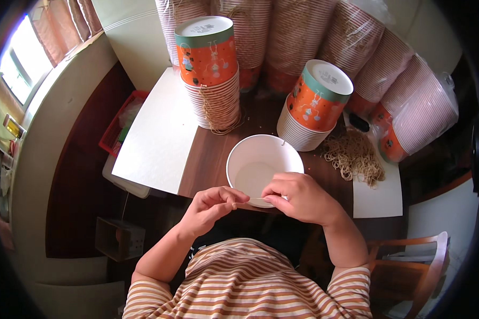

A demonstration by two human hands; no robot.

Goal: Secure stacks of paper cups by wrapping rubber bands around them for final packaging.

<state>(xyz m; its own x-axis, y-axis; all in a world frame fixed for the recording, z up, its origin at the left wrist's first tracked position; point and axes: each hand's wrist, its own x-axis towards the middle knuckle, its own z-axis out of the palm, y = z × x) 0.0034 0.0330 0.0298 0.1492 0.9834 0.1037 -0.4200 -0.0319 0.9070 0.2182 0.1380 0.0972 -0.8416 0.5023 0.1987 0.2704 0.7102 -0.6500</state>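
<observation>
A thin pale string [255, 199] is barely made out between the two hands; its ends are hidden by the fingertips. It is pinched by the closed fingers of the left hand [213, 206] and of the right hand [298, 196]. A white paper bowl [264, 165] stands open on the desk [210, 154], just beyond the fingers, its near rim covered by the right hand. Stacked orange cups [210, 69] are seen further off.

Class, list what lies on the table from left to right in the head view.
White sheet → left stack of paper cups → white paper bowl → right stack of cups → pile of strings
</observation>
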